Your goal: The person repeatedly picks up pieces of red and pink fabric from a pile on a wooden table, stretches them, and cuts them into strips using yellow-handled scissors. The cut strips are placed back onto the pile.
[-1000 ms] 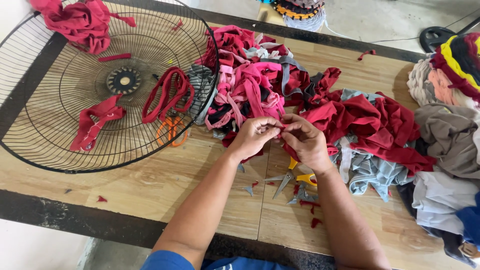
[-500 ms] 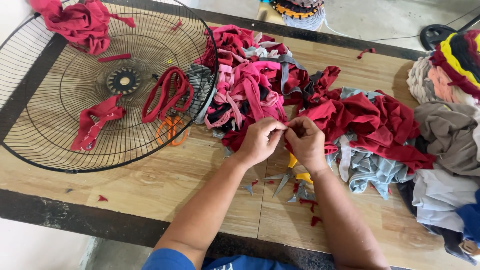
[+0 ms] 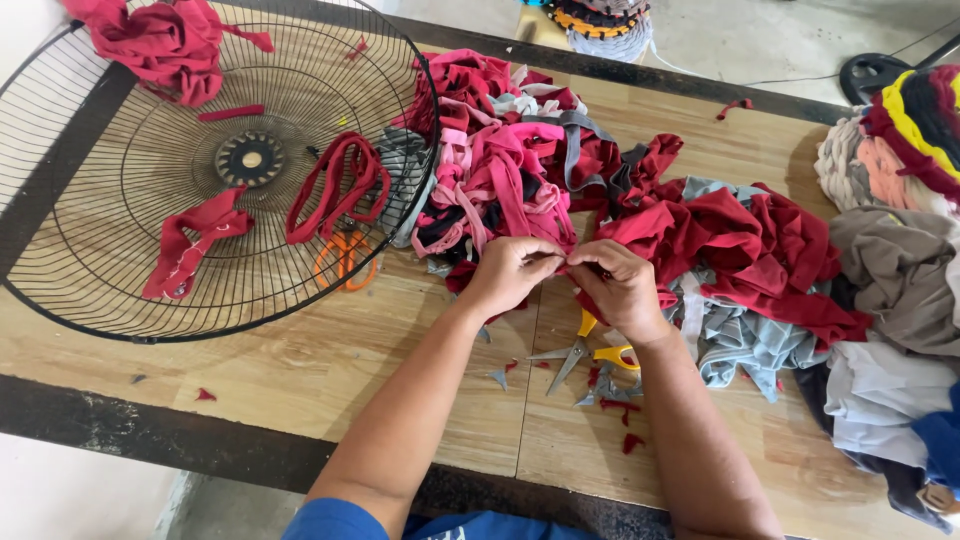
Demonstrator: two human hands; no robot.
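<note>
My left hand [image 3: 512, 272] and my right hand [image 3: 622, 286] meet fingertip to fingertip at the middle of the wooden table [image 3: 300, 390], both pinching a small piece of red cloth strip [image 3: 566, 268] between them. Just behind my hands lies a heap of pink, red and grey fabric strips [image 3: 510, 170]. A larger pile of dark red cloth [image 3: 745, 250] spreads to the right of my right hand. Yellow-handled scissors [image 3: 590, 352] lie open on the table under my right wrist.
A black wire fan guard [image 3: 130, 290] lies at the left, holding red cloth strips [image 3: 335, 185] and a red bundle [image 3: 160, 40]. Orange-handled scissors [image 3: 345, 258] lie under its rim. Grey and beige clothes [image 3: 900, 270] are piled at the right edge. Small scraps [image 3: 610, 395] dot the table.
My hands have shifted slightly and kept working the red piece between their fingertips. Nothing else has moved.
</note>
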